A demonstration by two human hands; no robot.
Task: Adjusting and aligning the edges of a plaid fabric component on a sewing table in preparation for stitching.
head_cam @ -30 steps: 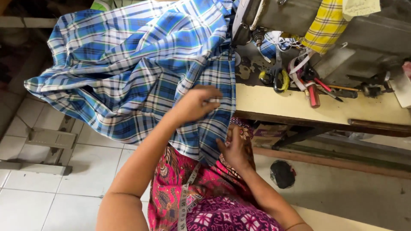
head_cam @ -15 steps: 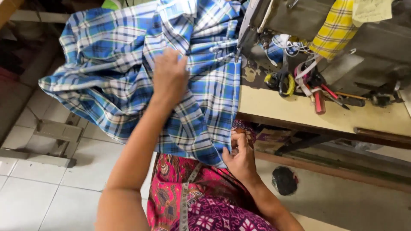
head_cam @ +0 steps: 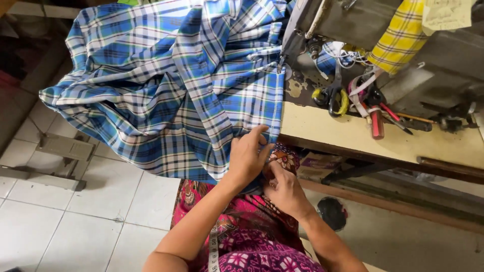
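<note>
A large blue, white and black plaid cloth [head_cam: 171,85] spreads over the left end of the sewing table and hangs off its near edge. My left hand [head_cam: 248,155] pinches the cloth's lower right hem at the table's front edge. My right hand [head_cam: 284,187] sits just below it, fingers closed on the same hem near my lap. The cloth runs up to the needle area of a grey sewing machine [head_cam: 337,20].
On the cream table top [head_cam: 353,138] lie yellow-handled scissors [head_cam: 333,95], red-handled tools [head_cam: 375,118] and a yellow plaid cloth [head_cam: 401,35]. A measuring tape [head_cam: 213,249] hangs over my pink patterned clothes. White floor tiles and a grey bench frame [head_cam: 55,151] are at left.
My left hand came down from the middle of the cloth to its lower hem and met my right hand. The cloth has shifted and spread further left.
</note>
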